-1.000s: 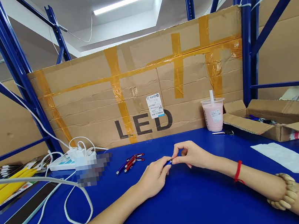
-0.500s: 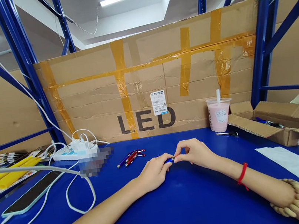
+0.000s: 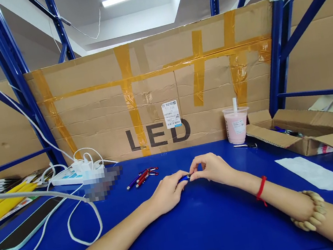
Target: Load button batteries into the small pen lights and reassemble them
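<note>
In the middle of the blue table, my left hand point(image 3: 168, 192) is closed around a slim blue penlight point(image 3: 184, 178), mostly hidden by the fingers. Only its dark and silver end shows, pointing right. My right hand point(image 3: 212, 169) pinches thumb and forefinger right at that end. Whatever is between those fingertips is too small to make out. Beyond my left hand lie two red penlights point(image 3: 144, 177) with red clips and a blue-purple penlight point(image 3: 135, 181), close together.
A pink drink cup point(image 3: 237, 126) stands at the back right, before a small black-and-silver item point(image 3: 245, 145). Further right are an open cardboard box point(image 3: 304, 123) and white paper point(image 3: 319, 172). At left lie a phone point(image 3: 26, 225), white cables point(image 3: 98, 218) and a power strip point(image 3: 63, 178).
The view has shifted slightly, so the surroundings appear further left. Both hands keep their hold, with the right fingertips still at the penlight's end.
</note>
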